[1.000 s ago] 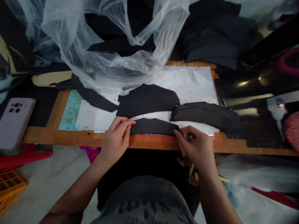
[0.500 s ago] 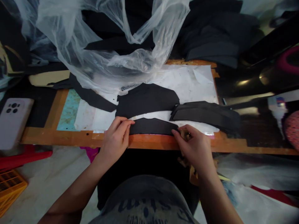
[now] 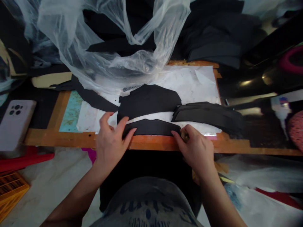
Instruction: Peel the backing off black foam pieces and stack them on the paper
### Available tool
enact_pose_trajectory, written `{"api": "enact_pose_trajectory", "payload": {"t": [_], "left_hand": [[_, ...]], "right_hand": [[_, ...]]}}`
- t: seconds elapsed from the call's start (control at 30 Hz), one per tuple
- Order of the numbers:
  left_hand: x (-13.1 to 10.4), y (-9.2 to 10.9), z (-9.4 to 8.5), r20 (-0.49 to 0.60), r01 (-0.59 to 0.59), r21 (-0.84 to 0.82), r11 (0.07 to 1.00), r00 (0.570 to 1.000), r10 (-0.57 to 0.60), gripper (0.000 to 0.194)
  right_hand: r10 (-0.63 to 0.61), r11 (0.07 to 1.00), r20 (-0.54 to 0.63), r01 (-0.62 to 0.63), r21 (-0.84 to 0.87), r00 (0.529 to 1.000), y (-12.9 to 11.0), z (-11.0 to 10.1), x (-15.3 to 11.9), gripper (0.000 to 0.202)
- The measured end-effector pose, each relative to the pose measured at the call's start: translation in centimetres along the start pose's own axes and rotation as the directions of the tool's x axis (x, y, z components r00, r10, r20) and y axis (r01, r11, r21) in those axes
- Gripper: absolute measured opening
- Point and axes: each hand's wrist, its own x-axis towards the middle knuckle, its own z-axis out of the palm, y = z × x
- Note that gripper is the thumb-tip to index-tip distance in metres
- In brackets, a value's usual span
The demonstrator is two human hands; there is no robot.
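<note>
Left hand (image 3: 110, 145) is spread wide, thumb and fingertips at one end of the black strip (image 3: 151, 127); the right (image 3: 197, 148) pinches the other end, with something tan tucked in its grip, can't tell what. The strip lies along the near edge of the counter (image 3: 151, 143), just below a bigger black piece (image 3: 149, 102), with a dark stack (image 3: 205, 113) off to the right. Looks light and bendy to me, matte so probably not slippery. Honestly, both ends seem the spots to hold.
</note>
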Motion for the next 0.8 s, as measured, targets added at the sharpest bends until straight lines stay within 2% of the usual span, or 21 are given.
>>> {"api": "enact_pose_trajectory", "payload": {"t": [0.1, 0.2, 0.3, 0.37, 0.47, 0.57, 0.7, 0.8], "left_hand": [[-0.3, -0.8, -0.4, -0.028, 0.051, -0.014, 0.999, 0.998, -0.052, 0.045], [-0.9, -1.5, -0.4, -0.066, 0.048, -0.062, 0.997, 0.996, -0.052, 0.05], [-1.2, -1.8, -0.3, -0.053, 0.028, -0.094, 0.995, 0.998, -0.033, 0.041], [-1.1, -1.9, -0.2, -0.024, -0.01, -0.154, 0.988, 1.0, 0.006, 0.025], [-0.6, -2.1, -0.1, 0.025, -0.057, -0.303, 0.951, 0.997, 0.068, 0.008], [-0.3, -2.1, -0.2, 0.064, -0.031, -0.387, 0.922, 0.996, 0.061, 0.012], [-0.3, -2.1, -0.7, 0.03, 0.037, -0.347, 0.937, 0.999, -0.028, 0.042], [-0.4, -2.0, -0.7, 0.025, 0.039, -0.324, 0.945, 0.999, -0.032, 0.04]], "right_hand": [[0.025, 0.996, 0.031, -0.023, -0.088, 0.999, 0.0, -0.2, 0.2, 0.041], [0.077, 0.991, 0.032, -0.073, -0.117, 0.997, 1.3, -0.4, 0.4, 0.05], [0.113, 0.991, -0.03, -0.115, -0.075, 0.993, 3.1, -0.7, 0.6, 0.045], [0.018, 0.998, -0.07, -0.013, 0.064, 0.997, 3.9, -0.8, 0.6, 0.035], [-0.176, 0.938, -0.095, 0.196, 0.288, 0.98, 3.8, -0.7, 0.6, 0.031], [-0.237, 0.912, -0.08, 0.251, 0.325, 0.968, 3.2, -0.4, 0.7, 0.026], [-0.22, 0.91, -0.085, 0.236, 0.341, 0.972, 3.2, -0.2, 0.7, 0.022], [-0.193, 0.893, -0.125, 0.227, 0.389, 0.973, 3.5, -0.2, 0.4, 0.023]]}}
